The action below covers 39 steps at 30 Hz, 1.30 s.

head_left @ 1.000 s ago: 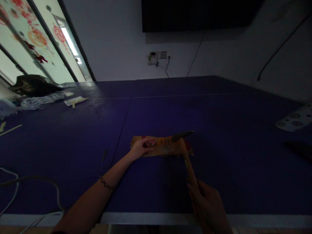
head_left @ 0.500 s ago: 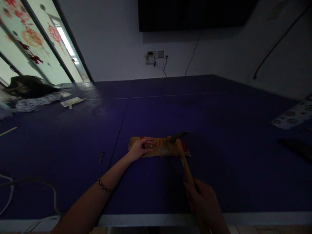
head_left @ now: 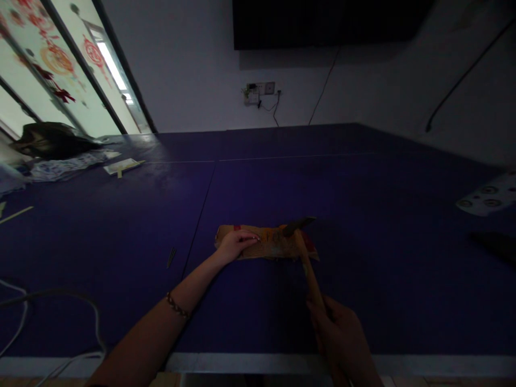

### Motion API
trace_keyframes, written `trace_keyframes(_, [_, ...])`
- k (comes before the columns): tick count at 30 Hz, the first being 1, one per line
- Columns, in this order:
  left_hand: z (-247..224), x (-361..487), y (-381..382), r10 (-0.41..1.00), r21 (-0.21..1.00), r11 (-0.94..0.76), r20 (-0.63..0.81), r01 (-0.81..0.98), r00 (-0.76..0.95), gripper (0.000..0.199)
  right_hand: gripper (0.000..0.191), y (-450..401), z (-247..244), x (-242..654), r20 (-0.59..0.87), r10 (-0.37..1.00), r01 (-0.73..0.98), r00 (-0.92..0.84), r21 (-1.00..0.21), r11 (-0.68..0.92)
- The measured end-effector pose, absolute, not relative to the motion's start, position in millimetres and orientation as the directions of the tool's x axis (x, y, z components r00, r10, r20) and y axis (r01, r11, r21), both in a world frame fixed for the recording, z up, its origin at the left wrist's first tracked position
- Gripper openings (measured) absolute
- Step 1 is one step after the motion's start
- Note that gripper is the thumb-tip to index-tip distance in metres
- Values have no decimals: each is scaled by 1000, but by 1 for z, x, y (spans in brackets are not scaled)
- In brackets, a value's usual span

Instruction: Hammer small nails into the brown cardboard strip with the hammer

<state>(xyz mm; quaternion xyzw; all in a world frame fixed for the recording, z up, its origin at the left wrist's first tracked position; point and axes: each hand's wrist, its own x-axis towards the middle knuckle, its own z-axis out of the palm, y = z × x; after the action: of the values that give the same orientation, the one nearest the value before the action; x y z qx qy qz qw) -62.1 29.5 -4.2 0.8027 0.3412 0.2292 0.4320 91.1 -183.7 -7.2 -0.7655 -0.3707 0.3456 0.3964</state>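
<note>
My right hand (head_left: pixel 336 328) is wrapped round the wooden handle of a hammer (head_left: pixel 309 269). The dark hammer head lies over the right part of a flat, worn piece of cardboard (head_left: pixel 278 250) with red and orange marks. On the left part of that cardboard rests my left hand (head_left: pixel 237 243), its thumb and fingertips closed together in a pinch. Whatever small thing may be between those fingertips is too small to make out. Two thin dark sticks (head_left: pixel 171 258), whose kind I cannot tell, lie left of my left forearm.
The purple tabletop (head_left: pixel 258 188) stretches to the wall. White cables (head_left: pixel 97 322) loop at the left front edge. A dark bag (head_left: pixel 52 141) and a white pad (head_left: pixel 123 165) are at the back left. To the right lie a white patterned object (head_left: pixel 489 196) and a black item (head_left: pixel 494 247).
The fingers of my left hand have closed from a looser, spread pose into a pinch. The hammer stays almost where it was over the cardboard. The whole view has shifted slightly.
</note>
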Motion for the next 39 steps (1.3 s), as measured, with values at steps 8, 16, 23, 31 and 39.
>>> trace_keyframes(8, [-15,-60,31,781,826,-404,89,392,618,19,38,-183,-11,94,-212,848,379,486,-823,-424])
trace_keyframes(16, [-17,-58,26,828,762,-429,118,485,548,23,38,-183,-11,94,-207,850,402,485,-810,-426])
trace_keyframes(23, [-18,-56,33,812,761,-438,106,479,574,21,35,-183,-13,93,-190,846,363,498,-841,-402])
trace_keyframes(31, [-18,-56,34,802,751,-468,139,467,581,22,37,-186,-15,93,-206,846,331,491,-855,-400])
trace_keyframes(39, [-16,-52,29,810,734,-493,191,467,555,26,37,-185,-9,93,-195,844,347,499,-848,-401])
